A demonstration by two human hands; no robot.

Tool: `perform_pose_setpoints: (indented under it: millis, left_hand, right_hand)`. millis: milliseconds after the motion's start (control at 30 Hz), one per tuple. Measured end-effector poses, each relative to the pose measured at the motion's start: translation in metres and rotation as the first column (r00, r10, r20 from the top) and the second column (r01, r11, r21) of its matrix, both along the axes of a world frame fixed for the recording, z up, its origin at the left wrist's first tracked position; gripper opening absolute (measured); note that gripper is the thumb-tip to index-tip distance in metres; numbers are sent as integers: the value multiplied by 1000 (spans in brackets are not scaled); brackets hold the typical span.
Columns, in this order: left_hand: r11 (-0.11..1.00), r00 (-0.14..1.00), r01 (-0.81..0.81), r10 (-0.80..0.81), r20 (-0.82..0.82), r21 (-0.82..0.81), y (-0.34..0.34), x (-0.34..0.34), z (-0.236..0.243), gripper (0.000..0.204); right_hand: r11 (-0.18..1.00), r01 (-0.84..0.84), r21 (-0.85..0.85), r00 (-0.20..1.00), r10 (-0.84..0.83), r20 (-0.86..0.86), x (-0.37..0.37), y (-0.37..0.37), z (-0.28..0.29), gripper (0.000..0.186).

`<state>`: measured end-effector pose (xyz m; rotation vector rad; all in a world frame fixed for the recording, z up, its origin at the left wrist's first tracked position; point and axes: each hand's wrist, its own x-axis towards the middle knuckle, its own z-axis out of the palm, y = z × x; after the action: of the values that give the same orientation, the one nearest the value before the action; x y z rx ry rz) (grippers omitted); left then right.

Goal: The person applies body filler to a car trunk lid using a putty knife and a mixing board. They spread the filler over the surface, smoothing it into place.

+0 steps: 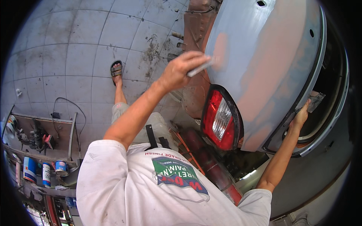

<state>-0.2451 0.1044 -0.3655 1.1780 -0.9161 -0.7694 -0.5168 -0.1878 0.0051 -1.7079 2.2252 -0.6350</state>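
Observation:
My left hand (183, 69) is closed around a flat, light-grey filler spreader (200, 68), both slightly smeared by motion. The spreader's tip is at a pinkish filler patch (220, 47) on the grey car body panel (237, 49); whether it touches cannot be made out. A broader band of pinkish filler (266, 71) runs along the same panel. At the right, my right hand (300, 115) holds a flat, smudged grey plate (316, 101) beside the car's window opening. Below the left hand's work area sits a red and clear tail light (220, 118).
An open trolley (41, 139) with tools stands at the left, with several cans, one a blue can (62, 168), along its near side. A dark cable (81, 109) lies on the tiled floor (83, 56). A red bumper-like part (203, 158) lies below the tail light.

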Motion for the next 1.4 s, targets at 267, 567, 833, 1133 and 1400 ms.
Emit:
perform_pose_setpoints:
  millis: [267, 567, 833, 1133, 1400]
  left_hand:
    - [978, 936, -208, 205, 287, -19, -70, -7, -21, 66]
    - [989, 983, -85, 103, 149, -123, -99, 61, -45, 53]
    - [1000, 991, 17, -17, 130, 5, -39, 4, 3, 59]
    - [998, 998, 69, -68, 16, -12, -22, 19, -14, 61]
    - [994, 960, -92, 104, 258, -59, -100, 41, -23, 50]
  right_hand:
    - [999, -47, 3, 998, 47, 43, 6, -6, 3, 73]
    - [998, -56, 13, 997, 55, 62, -1, -3, 4, 68]
    - [999, -19, 38, 991, 13, 132, 9, 0, 6, 66]
    - [998, -65, -17, 997, 66, 51, -12, -10, 1, 71]
    - [998, -25, 50, 993, 19, 120, 10, -10, 6, 70]
